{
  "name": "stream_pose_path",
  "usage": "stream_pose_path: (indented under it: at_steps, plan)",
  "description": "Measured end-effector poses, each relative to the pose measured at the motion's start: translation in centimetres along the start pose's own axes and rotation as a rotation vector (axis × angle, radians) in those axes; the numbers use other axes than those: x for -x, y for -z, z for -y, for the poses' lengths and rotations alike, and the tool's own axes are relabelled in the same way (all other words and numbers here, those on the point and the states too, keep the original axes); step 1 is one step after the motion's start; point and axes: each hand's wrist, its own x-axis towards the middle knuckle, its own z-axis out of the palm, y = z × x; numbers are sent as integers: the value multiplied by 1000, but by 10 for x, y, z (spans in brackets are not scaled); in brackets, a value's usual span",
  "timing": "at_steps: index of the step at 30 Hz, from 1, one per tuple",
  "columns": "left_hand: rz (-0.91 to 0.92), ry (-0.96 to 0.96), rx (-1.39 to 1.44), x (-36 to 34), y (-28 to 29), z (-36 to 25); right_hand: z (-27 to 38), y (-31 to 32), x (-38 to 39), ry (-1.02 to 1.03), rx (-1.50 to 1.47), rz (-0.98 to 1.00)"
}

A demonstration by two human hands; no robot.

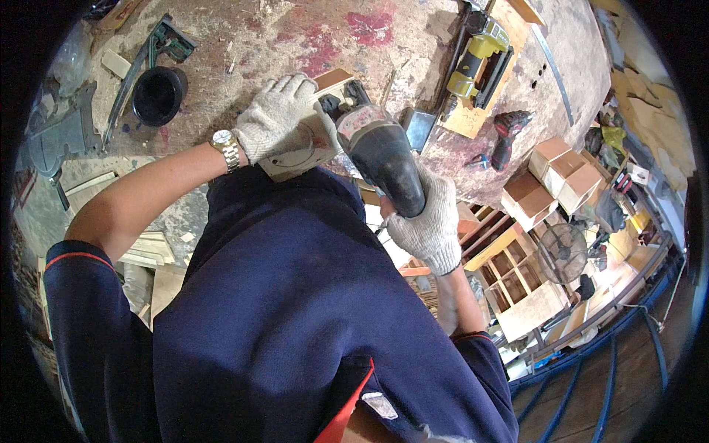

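A white knit glove covers my left hand (277,117), which wears a wristwatch (226,150) at the cuff. Its fingers press over a small wooden piece (292,164) at the bench's near edge, holding it down. My right hand (432,221), gloved the same way, is wrapped round the rear of a black and grey power sander (384,151). The sander's front end rests against the wooden piece, just right of my left hand. Its body hides part of the wood and the contact underneath. Some right-hand fingers are out of sight beneath the tool.
On the stained workbench (295,37) lie a black bowl (159,96), a green metal clamp (173,48), a yellow nail gun (476,63) and a cordless drill (506,139). Wooden boxes (565,173) and a wooden compartment rack (509,277) stand at right, near a fan (561,252).
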Motion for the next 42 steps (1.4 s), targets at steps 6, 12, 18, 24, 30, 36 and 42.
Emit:
stream_pose_path:
  at_steps: [6, 12, 18, 24, 30, 36, 42]
  plan:
    - [116, 39, 164, 0, 16, -4, -1, 0, -2, -15, -6, 14]
    - [149, 48, 192, -4, 22, -6, -2, -2, -5, 59, 78, -34]
    - [219, 78, 218, -2, 19, -3, 5, 2, -6, 45, 59, -46]
    - [208, 81, 242, -3, 20, -2, 7, 2, -5, -8, 90, -18]
    - [130, 48, 224, -1, 17, 0, 9, 2, -6, -5, 120, -31]
    - [91, 39, 244, 1, 16, -1, 13, 6, -12, -49, 25, 25]
    - [161, 50, 247, -1, 14, 0, 9, 1, -13, 76, 75, -62]
